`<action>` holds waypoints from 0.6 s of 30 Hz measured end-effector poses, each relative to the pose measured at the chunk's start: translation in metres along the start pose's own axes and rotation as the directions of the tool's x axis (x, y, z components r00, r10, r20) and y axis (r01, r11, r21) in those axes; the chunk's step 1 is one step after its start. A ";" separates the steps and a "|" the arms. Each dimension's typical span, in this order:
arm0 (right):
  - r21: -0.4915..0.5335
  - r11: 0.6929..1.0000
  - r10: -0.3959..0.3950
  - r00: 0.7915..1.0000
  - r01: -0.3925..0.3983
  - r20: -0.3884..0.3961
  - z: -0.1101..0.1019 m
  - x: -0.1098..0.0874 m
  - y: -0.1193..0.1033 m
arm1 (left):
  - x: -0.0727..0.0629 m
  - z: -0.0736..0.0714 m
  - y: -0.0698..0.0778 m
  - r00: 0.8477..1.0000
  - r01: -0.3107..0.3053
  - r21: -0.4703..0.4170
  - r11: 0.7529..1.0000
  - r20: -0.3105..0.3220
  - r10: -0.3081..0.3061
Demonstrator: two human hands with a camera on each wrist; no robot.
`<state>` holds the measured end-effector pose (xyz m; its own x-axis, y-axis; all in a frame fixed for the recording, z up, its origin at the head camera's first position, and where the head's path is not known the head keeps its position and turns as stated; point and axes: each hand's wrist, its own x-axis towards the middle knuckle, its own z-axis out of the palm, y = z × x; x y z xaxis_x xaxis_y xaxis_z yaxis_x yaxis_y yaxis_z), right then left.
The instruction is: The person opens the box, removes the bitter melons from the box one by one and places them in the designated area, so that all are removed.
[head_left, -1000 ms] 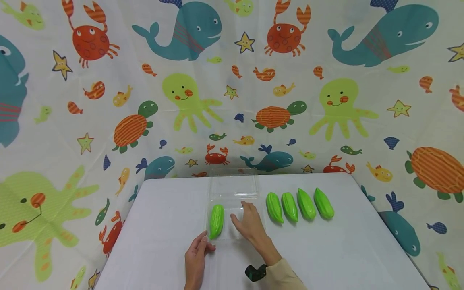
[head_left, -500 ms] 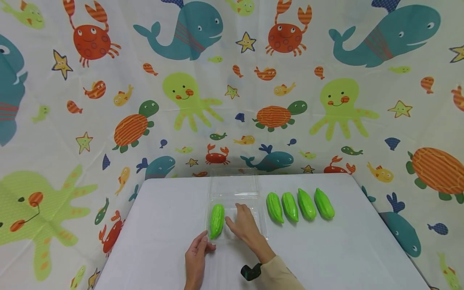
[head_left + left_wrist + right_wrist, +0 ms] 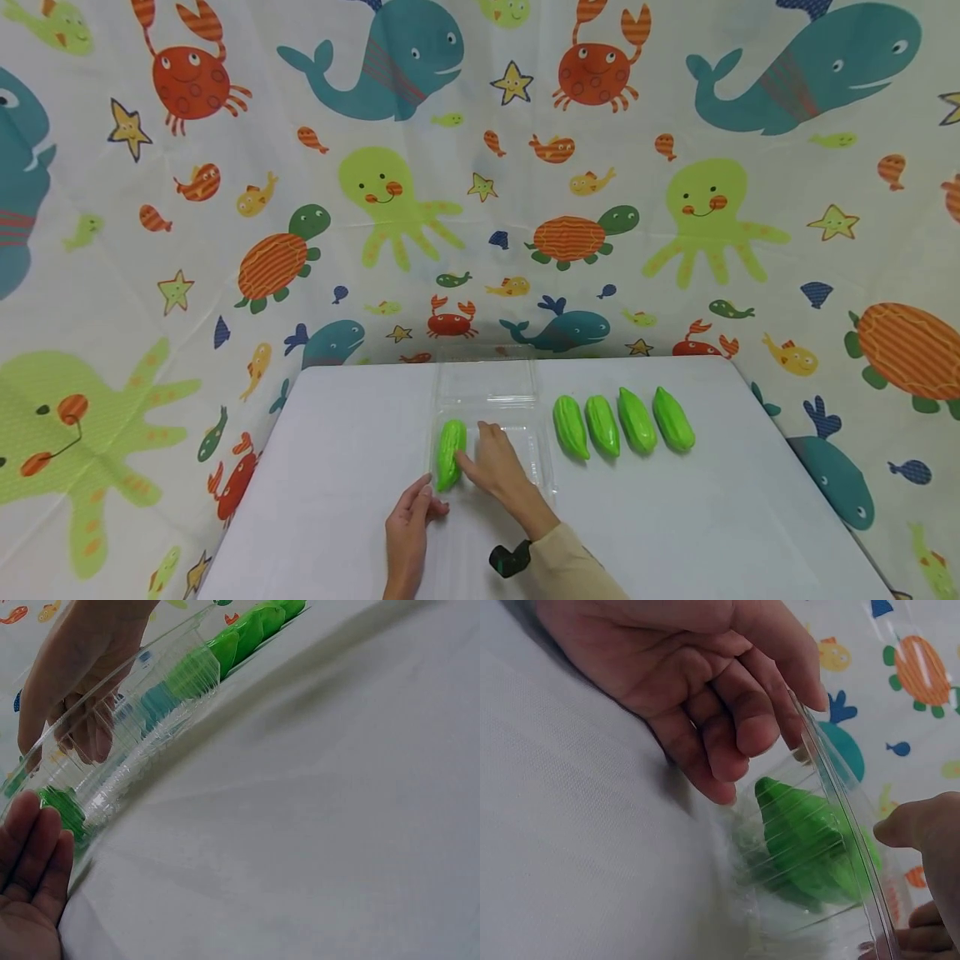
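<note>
A ridged green bitter melon (image 3: 451, 454) lies lengthwise along the left side of a clear plastic clamshell container (image 3: 543, 467), whose lid stands open at the back. My left hand (image 3: 408, 525) is at the container's front-left corner; in the right wrist view, the thumb and index finger (image 3: 784, 724) pinch the rim while the other fingers hang loosely bent. My right hand (image 3: 504, 475) reaches in over the container, its thumb tip right at the melon's right side. In the left wrist view, the right hand's other fingers (image 3: 86, 731) point down inside, holding nothing.
Several more bitter melons (image 3: 636, 421) lie in a row on the white-covered table (image 3: 660, 525), right of the container. The raised lid (image 3: 486, 379) stands near the table's back edge. A curtain (image 3: 450, 208) printed with sea animals hangs behind.
My right hand has moved left across the container, bringing its thumb to the bitter melon inside. The left hand has stayed at the corner.
</note>
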<state>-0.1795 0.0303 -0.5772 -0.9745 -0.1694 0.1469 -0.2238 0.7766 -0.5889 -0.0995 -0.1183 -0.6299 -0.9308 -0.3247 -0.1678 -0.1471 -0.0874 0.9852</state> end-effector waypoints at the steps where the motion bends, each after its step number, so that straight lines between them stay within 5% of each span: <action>1: 0.003 1.000 0.001 1.000 -0.001 0.005 0.000 0.000 -0.001 | 0.000 0.000 0.001 1.000 0.001 0.001 1.000 0.003 -0.001; 18: -0.024 0.996 -0.083 0.996 0.083 -0.016 0.014 0.000 -0.006 | 0.000 -0.001 -0.002 1.000 -0.018 -0.052 0.998 0.020 0.019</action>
<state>-0.1784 0.0172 -0.5843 -0.9522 -0.2236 0.2079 -0.3031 0.7743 -0.5555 -0.0985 -0.1192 -0.6322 -0.9401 -0.3073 -0.1479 -0.1124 -0.1302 0.9851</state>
